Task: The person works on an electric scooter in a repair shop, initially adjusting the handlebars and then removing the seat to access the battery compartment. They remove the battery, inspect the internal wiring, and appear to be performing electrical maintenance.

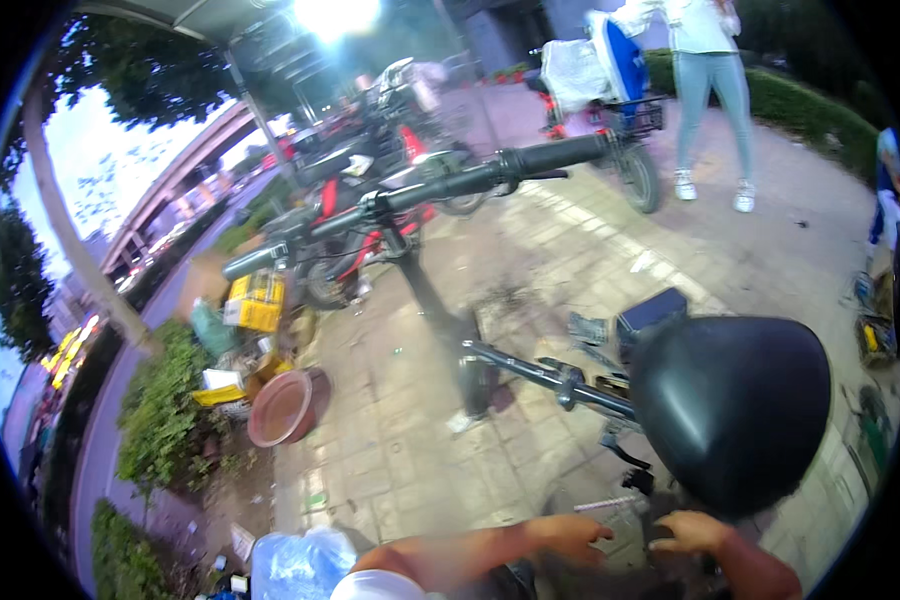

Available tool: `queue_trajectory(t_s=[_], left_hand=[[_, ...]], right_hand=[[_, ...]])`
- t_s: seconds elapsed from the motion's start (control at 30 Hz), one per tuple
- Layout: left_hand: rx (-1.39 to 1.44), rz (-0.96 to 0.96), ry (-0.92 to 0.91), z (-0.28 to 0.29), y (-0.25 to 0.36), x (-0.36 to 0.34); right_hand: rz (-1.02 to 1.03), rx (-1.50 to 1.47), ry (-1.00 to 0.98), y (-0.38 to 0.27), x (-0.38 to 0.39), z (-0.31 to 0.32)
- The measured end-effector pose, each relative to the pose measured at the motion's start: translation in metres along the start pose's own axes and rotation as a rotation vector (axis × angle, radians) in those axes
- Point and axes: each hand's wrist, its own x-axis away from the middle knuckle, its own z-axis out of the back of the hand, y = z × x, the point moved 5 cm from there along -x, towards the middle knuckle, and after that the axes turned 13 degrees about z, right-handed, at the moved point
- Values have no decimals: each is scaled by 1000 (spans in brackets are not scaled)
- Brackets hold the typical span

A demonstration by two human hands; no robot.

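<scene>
A small bicycle stands before me, its black saddle (732,410) close by and its black handlebar (440,188) further off. A dark frame tube (550,378) runs between the saddle and the upright front stem (432,290). My left hand (568,537) reaches in from the lower edge, low behind the saddle, its fingers apart and pointing right. Facing it, my right hand (692,531) has loosely bent, parted fingers beside dark parts below the saddle. The two hands are apart, and I see nothing held in either. Shadow and blur hide the parts between them.
A reddish basin (282,408) and a yellow box (255,301) sit by the shrubs at left. A dark box (652,315) lies beyond the saddle. Parked scooters (370,165) stand further back, and a person (710,100) stands at upper right. A blue plastic bag (300,565) is near my left arm.
</scene>
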Motion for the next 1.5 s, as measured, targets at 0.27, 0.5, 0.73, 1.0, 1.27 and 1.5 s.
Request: queue_trajectory(t_s=[0.27, 0.5, 0.73, 1.0, 1.27, 1.5], left_hand=[[55, 125, 89, 19, -28, 24], [21, 169, 130, 23, -50, 23], [124, 321, 98, 28, -44, 25], [29, 211, 119, 19, -6, 30], [-225, -236, 300, 7, 52, 8], [-208, -220, 229, 3, 28, -8]], right_hand=[[25, 395, 66, -1, -9, -27], [-22, 440, 109, -15, -3, -23], [20, 405, 233, -19, 9, -22], [-23, 415, 285, -9, 22, -24], [151, 321, 193, -34, -1, -33], [273, 283, 132, -61, 7, -36]])
